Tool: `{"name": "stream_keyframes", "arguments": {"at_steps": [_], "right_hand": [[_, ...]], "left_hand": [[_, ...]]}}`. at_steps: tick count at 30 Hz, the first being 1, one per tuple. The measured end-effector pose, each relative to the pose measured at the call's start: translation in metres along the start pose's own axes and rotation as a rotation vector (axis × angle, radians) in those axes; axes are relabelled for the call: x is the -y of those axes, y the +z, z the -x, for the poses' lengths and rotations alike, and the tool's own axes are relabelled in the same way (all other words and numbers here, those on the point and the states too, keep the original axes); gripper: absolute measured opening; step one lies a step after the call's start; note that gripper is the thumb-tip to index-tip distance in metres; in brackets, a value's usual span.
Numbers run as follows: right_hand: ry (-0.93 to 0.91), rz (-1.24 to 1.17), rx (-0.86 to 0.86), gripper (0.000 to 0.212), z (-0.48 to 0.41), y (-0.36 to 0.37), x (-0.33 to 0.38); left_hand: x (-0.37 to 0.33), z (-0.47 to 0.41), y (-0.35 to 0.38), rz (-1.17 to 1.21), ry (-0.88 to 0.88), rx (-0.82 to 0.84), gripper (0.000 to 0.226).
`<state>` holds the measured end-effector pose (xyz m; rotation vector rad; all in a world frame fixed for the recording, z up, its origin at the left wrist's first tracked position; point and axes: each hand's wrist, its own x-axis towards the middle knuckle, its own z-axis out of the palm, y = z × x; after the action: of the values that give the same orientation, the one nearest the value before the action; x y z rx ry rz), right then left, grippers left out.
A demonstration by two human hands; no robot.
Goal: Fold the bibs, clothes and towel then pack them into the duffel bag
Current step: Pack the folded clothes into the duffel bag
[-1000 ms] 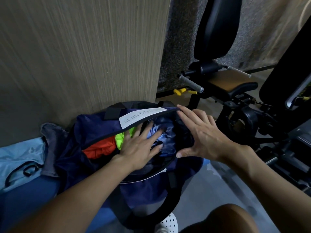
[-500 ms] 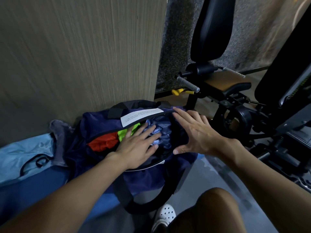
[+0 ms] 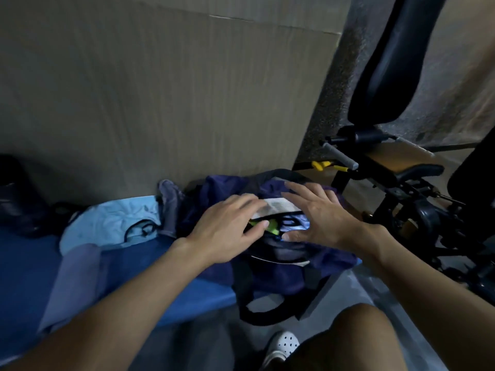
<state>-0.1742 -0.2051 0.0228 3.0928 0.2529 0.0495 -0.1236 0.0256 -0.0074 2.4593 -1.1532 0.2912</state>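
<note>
Duffel bag — navy, open, w/ green cloth inside

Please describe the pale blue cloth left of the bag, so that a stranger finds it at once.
Look at the foot of the big wood-grain wall panel, where a blue mat lies. On it, left of the navy duffel bag, lies the pale blue cloth. Unlike the grey cloth beside it, it carries a black cord loop.
</note>
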Motion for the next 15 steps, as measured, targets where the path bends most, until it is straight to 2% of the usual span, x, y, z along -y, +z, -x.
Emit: {"name": "stream_keyframes", "arguments": {"at_steps": [6, 9, 12, 15], "right_hand": [[-0.197, -0.118, -0.04, 0.047, -0.064, 0.003, 0.087], [-0.282, -0.342, -0.024, 0.045, -0.102, 0.025, 0.137], [-0.29, -0.469, 0.039, 0.032, -0.136, 0.042, 0.188], [-0.207, -0.626, 0.078, 0.031, -0.168, 0.064, 0.228]], "left_hand": [[0.084, 0.055, -0.025, 0.023, -0.279, -0.135, 0.051], [0.135, 0.084, -0.032, 0.048, -0.46, -0.197, 0.041], [0.183, 0.113, -0.036, 0.059, -0.651, -0.266, 0.025], [0.222, 0.131, -0.036, 0.053, -0.786, -0.276, 0.026]]}}
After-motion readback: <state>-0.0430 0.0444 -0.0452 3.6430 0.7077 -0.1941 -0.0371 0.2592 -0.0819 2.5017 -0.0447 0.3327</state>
